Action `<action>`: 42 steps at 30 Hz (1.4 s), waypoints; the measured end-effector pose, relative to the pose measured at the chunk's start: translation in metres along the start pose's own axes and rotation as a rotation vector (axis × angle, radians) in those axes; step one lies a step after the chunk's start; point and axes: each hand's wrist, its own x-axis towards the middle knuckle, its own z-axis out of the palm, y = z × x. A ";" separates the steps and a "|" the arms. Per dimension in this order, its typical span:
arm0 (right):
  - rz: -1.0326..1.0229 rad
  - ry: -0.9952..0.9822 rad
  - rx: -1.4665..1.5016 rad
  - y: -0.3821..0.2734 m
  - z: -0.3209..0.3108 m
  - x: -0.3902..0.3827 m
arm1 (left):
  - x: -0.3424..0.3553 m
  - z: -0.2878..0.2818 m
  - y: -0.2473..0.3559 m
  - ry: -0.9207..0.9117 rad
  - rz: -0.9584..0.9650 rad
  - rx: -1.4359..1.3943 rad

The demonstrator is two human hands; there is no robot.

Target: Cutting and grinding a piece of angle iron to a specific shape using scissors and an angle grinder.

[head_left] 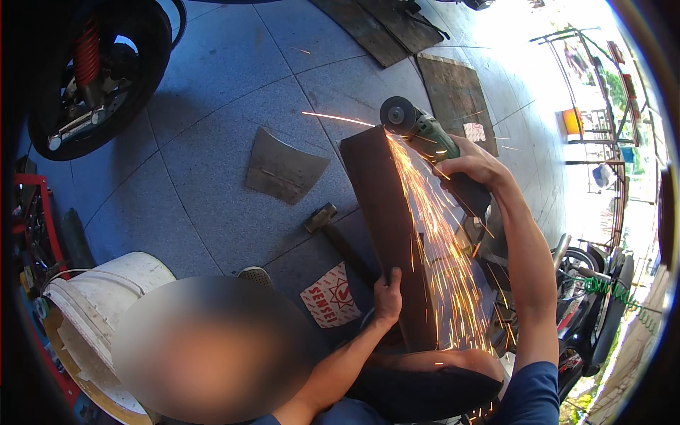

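Right, grey tiled floor point(212, 163) carries everything. Black motorcycle wheel with a red spring shock point(99, 71) sits at its far left edge, white plastic bucket point(106, 297) at the near left. Dark brown flat steel panel point(388, 234) stands on edge mid-floor, tilted, its lower end down by a dark rounded seat-like form point(425, 379) at the near edge. Bent grey sheet-metal offcut point(283, 170) lies flat just left of it, well apart; steel-headed hammer with a dark handle point(333, 230) lies between offcut and panel.

Left hand point(387, 297) is wrapped closed around the panel's near left edge, propping it upright. Right hand point(476, 164) is clenched on the body of the green angle grinder point(425, 134); its grey disc point(399, 115) touches the panel's top far corner. Orange sparks point(439, 248) stream down the right face toward the person.

My read on doing this well: keep the disc at a shallow angle, light steady pressure, and travel along the edge rather than dwelling. The left-hand grip looks low, so the panel may chatter; bracing higher but clear of the spark line would help.
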 end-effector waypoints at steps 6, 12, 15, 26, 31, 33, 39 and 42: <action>0.056 -0.031 0.038 -0.014 0.008 -0.003 | 0.002 -0.005 -0.005 0.014 -0.027 0.039; 0.001 -0.011 -0.057 0.008 -0.006 0.005 | 0.004 -0.005 -0.010 -0.012 -0.018 0.062; 0.007 -0.058 0.008 0.010 -0.006 0.006 | 0.007 -0.009 -0.017 -0.047 -0.042 0.110; 0.072 -0.051 -0.003 -0.001 0.003 -0.008 | 0.002 -0.002 -0.003 0.023 -0.001 0.062; 0.098 -0.081 -0.002 0.000 0.000 -0.006 | 0.003 -0.003 -0.004 0.046 0.019 0.102; 0.047 -0.050 -0.013 0.007 -0.003 -0.004 | 0.002 0.002 -0.003 0.049 0.035 0.079; 0.009 -0.033 -0.007 0.010 -0.002 0.006 | 0.004 -0.005 -0.008 0.038 0.029 0.130; 0.055 0.040 -0.124 0.008 -0.001 0.006 | 0.003 -0.007 -0.003 -0.035 0.008 0.102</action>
